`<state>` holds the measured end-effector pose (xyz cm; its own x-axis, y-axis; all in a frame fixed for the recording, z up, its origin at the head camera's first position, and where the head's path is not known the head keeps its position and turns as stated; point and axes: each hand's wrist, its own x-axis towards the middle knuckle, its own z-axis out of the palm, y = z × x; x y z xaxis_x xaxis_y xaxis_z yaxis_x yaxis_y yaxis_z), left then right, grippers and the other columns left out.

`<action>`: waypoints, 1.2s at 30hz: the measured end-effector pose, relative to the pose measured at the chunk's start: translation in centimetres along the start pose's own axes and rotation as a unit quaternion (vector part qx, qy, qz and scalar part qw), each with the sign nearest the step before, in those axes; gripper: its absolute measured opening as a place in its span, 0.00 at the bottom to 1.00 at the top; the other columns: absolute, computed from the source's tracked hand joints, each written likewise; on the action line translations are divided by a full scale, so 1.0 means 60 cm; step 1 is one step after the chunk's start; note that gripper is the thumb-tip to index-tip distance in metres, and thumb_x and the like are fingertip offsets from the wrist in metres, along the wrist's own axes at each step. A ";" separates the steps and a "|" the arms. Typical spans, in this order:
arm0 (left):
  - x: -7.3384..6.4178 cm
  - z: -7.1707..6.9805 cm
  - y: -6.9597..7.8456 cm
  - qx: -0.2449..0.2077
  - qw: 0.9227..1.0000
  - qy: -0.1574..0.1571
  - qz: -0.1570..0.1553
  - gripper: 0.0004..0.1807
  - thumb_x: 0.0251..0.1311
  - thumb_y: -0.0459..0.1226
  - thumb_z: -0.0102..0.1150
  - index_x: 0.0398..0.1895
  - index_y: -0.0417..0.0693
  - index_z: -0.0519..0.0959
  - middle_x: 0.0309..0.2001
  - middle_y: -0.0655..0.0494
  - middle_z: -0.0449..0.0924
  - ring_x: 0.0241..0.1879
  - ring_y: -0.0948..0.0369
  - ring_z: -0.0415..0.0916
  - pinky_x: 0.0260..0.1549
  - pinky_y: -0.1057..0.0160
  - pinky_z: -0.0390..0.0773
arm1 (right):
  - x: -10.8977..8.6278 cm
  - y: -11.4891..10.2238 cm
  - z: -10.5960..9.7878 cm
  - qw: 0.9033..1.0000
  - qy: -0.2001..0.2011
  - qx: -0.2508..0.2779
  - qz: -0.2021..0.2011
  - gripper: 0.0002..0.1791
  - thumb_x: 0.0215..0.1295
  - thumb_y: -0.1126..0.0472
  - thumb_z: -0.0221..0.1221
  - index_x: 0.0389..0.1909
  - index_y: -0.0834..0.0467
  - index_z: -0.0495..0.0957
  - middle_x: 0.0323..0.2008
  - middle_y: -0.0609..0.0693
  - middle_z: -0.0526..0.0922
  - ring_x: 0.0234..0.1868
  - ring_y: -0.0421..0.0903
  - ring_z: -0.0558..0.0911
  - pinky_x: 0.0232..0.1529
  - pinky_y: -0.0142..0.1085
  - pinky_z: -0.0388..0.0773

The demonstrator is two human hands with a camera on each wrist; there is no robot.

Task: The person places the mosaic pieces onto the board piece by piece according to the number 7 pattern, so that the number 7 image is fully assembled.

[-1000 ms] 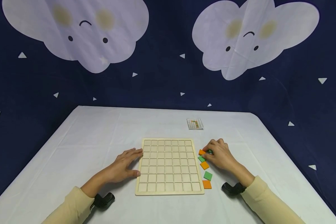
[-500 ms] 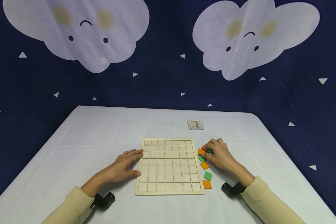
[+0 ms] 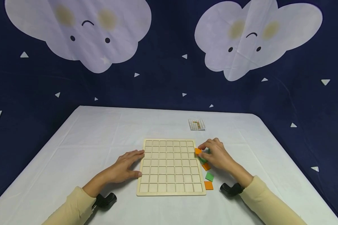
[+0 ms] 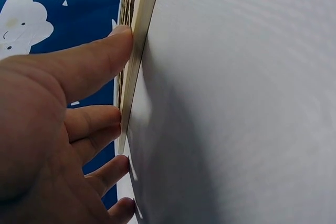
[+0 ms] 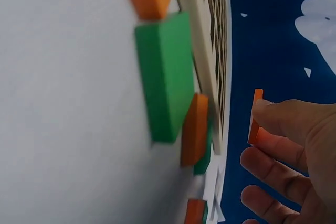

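Observation:
A wooden grid board (image 3: pixel 171 178) lies on the white table. My left hand (image 3: pixel 123 167) rests at its left side, thumb and fingertips touching the edge, fingers loosely extended. Between thumb and forefinger my right hand (image 3: pixel 217 155) pinches an orange square tile (image 3: pixel 198 151), raised off the table near the board's upper right edge. The right wrist view shows this orange tile (image 5: pixel 255 116) nearly edge-on, the other fingers spread below it. Beneath the right hand lie a partly hidden green tile (image 3: pixel 203 160) and an orange tile (image 3: pixel 206 166).
Nearer the front, a green tile (image 3: pixel 209 177) and an orange tile (image 3: pixel 208 185) lie along the board's right side. A small card (image 3: pixel 197 125) with a coloured grid pattern lies behind the board. A dark blue backdrop (image 3: pixel 169 84) with clouds stands behind the table.
My right hand has lifted the orange tile from the pile and moved it slightly left, up to the board's right edge. The left hand has stayed in place.

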<state>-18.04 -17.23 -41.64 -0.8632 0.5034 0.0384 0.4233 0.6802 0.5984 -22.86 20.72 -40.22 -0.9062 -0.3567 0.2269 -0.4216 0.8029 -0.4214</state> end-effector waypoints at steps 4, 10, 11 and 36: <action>0.000 0.000 0.001 0.002 1.000 -0.002 -0.003 0.38 0.55 0.45 0.64 0.67 0.38 0.63 0.72 0.46 0.57 0.71 0.40 0.49 0.65 0.34 0.48 | 0.005 -0.012 0.002 1.000 0.002 0.003 -0.010 0.10 0.56 0.59 0.64 0.40 0.55 0.82 0.38 0.47 0.81 0.42 0.45 0.68 0.44 0.39 0.60; 0.002 0.000 0.003 0.001 1.000 -0.006 -0.011 0.38 0.55 0.43 0.64 0.68 0.39 0.62 0.72 0.47 0.56 0.72 0.41 0.48 0.66 0.35 0.47 | 0.013 -0.029 0.009 1.000 0.004 0.006 -0.025 0.11 0.56 0.58 0.65 0.40 0.56 0.82 0.37 0.47 0.81 0.41 0.45 0.68 0.45 0.41 0.61; 0.002 0.000 0.003 0.002 1.000 -0.006 -0.011 0.38 0.55 0.43 0.64 0.68 0.39 0.62 0.72 0.47 0.56 0.72 0.40 0.48 0.65 0.35 0.47 | 0.014 -0.032 0.010 1.000 0.004 0.007 -0.028 0.11 0.56 0.59 0.65 0.40 0.56 0.82 0.37 0.47 0.81 0.41 0.45 0.68 0.46 0.42 0.61; 0.002 0.000 0.002 0.001 1.000 -0.009 -0.012 0.39 0.55 0.44 0.64 0.68 0.39 0.62 0.72 0.47 0.56 0.72 0.41 0.48 0.65 0.34 0.48 | 0.053 -0.091 0.040 0.997 -0.001 0.006 -0.072 0.12 0.56 0.58 0.64 0.41 0.55 0.82 0.37 0.47 0.80 0.38 0.43 0.69 0.43 0.37 0.62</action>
<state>-18.08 -17.07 -41.57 -0.8681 0.4963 0.0098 0.4034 0.6937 0.5967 -23.50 14.06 -39.30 -0.8365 -0.4691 0.2831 -0.5475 0.7376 -0.3953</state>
